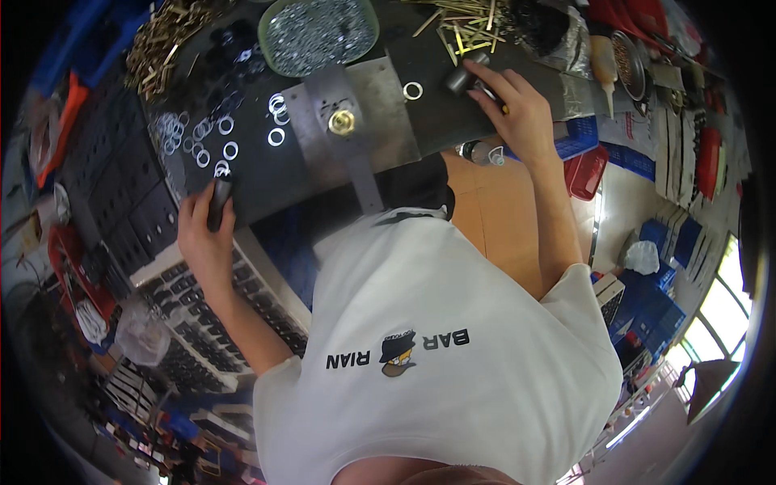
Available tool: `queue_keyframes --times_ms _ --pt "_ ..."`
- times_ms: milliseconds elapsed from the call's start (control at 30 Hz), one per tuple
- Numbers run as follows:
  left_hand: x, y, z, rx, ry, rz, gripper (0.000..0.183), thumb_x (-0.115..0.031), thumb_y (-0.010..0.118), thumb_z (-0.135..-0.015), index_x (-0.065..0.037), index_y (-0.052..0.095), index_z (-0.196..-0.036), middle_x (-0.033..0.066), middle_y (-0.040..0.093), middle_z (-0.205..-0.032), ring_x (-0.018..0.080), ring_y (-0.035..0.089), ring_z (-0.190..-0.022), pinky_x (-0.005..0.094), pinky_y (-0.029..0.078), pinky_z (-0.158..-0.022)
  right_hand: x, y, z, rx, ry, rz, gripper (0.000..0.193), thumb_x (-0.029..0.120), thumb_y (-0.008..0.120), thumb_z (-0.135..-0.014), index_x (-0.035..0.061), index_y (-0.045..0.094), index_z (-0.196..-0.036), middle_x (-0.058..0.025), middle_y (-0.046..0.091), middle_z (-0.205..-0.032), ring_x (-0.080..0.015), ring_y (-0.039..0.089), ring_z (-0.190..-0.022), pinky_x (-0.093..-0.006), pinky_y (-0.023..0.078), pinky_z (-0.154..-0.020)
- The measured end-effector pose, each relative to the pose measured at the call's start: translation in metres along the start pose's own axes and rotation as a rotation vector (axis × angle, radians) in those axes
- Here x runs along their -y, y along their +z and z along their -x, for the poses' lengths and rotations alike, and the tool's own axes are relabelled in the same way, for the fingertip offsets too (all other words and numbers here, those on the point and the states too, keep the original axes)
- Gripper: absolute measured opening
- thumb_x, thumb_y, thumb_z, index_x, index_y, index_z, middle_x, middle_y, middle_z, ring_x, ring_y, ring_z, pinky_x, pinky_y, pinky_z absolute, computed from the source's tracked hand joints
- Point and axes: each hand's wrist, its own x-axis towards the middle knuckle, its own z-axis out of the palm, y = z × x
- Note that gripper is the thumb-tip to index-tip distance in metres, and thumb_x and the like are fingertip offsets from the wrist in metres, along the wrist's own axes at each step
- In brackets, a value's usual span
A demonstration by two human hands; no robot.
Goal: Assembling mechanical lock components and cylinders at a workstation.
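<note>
**Busy surface (pixel 263 176) rn, FYI**

L hand (pixel 206 246): fingers (pixel 187 213) wrapped round a dark tool (pixel 218 204), tip by a metal ring (pixel 222 168); I can't tell if touching. R hand (pixel 524 115): fingers (pixel 490 78) curled abt a grey metal cyl. (pixel 461 79), near brassy strips (pixel 469 34). Btwn hands, a brassy round pc (pixel 341 123) sits on the bar (pixel 364 174) crossing a steel plate (pixel 396 125), w/ a green tub (pixel 375 34) beyond.

Dark grey table (pixel 257 187), pale floor (pixel 626 212) toward the right, stacked blue crates (pixel 649 311), bright panes of a window (pixel 722 314) near the right rim, white tube light (pixel 629 427) at lower right
</note>
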Motion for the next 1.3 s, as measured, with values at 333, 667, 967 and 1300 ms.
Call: queue_keyframes --times_ms 333,667,967,1300 --pt "-0.139 0.040 -0.039 0.355 -0.205 1.215 0.105 0.006 0.086 -0.078 -0.010 0.032 -0.166 0.0214 0.038 -0.168 0.0147 0.073 -0.079 0.0242 0.057 -0.063 -0.079 0.009 -0.042 -0.321 0.102 0.110 0.020 0.018 0.072 -0.099 0.0081 0.077 -0.115 -0.0148 0.072 -0.113 -0.0384 0.071 -0.101 -0.0436 0.056 -0.086" --pt "-0.161 0.034 -0.056 0.245 -0.321 1.181 0.092 -0.009 0.095 -0.079 -0.006 0.040 -0.153 0.0132 0.077 -0.098 0.0061 0.064 -0.057 0.0207 0.045 -0.046 -0.097 -0.015 -0.048 -0.235 0.413 -0.096 0.034 0.036 0.073 -0.102 0.0062 0.079 -0.117 -0.0117 0.078 -0.096 -0.0194 0.071 -0.089 -0.0320 0.054 -0.082" --pt "-0.145 0.041 -0.048 0.253 -0.362 1.443 0.085 -0.007 0.090 -0.084 0.001 0.037 -0.150 0.0203 0.077 -0.109 0.0162 0.076 -0.078 0.0256 0.061 -0.065 -0.101 -0.021 -0.057 -0.255 0.349 -0.110 0.032 0.031 0.076 -0.101 0.0080 0.078 -0.124 -0.0036 0.076 -0.091 -0.0106 0.064 -0.084 -0.0280 0.051 -0.081" --pt "-0.143 0.038 -0.046 0.256 -0.376 1.639 0.080 -0.001 0.087 -0.086 0.000 0.038 -0.149 0.0205 0.077 -0.114 0.0173 0.078 -0.087 0.0265 0.062 -0.073 -0.108 -0.031 -0.055 -0.039 0.535 -0.317 0.024 0.026 0.077 -0.099 0.0070 0.078 -0.114 0.0055 0.068 -0.083 -0.0022 0.049 -0.062 -0.0226 0.037 -0.054"
